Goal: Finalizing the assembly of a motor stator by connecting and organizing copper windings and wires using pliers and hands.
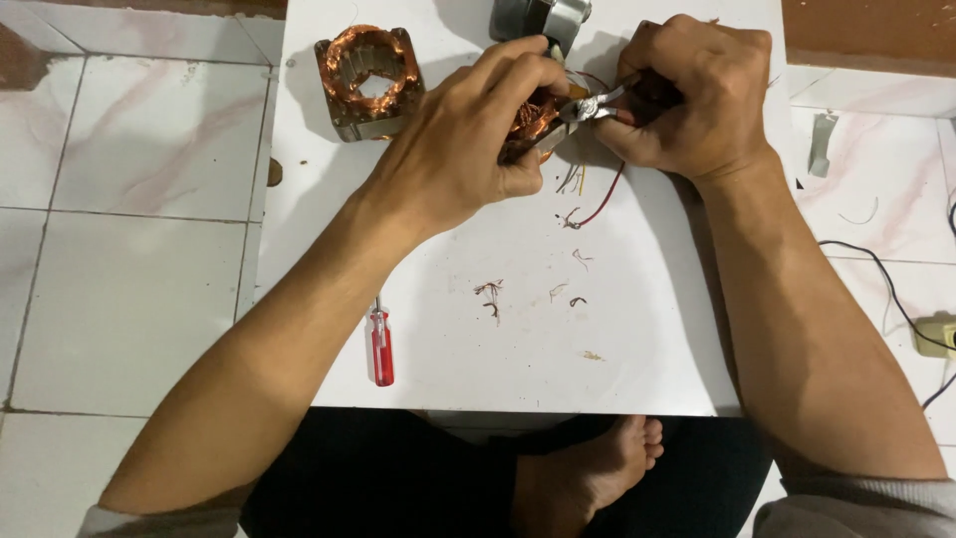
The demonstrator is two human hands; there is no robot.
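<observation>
1. The floor [129, 199] is laid with large pale tiles veined in faint pink, with dark grout lines between them.
2. A low white board [637, 329] serves as the work surface, lying over the tiles; its face is scuffed and faintly stained.
3. A brown strip [866, 35] runs along the top right edge.
4. A dark cable [886, 284] trails across the tiles at right.
5. Light falls from above, casting soft shadows.

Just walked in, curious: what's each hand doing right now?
Left hand: closed around a copper-wound motor coil.
Right hand: closed on small pliers, tips at the coil's wires.
</observation>
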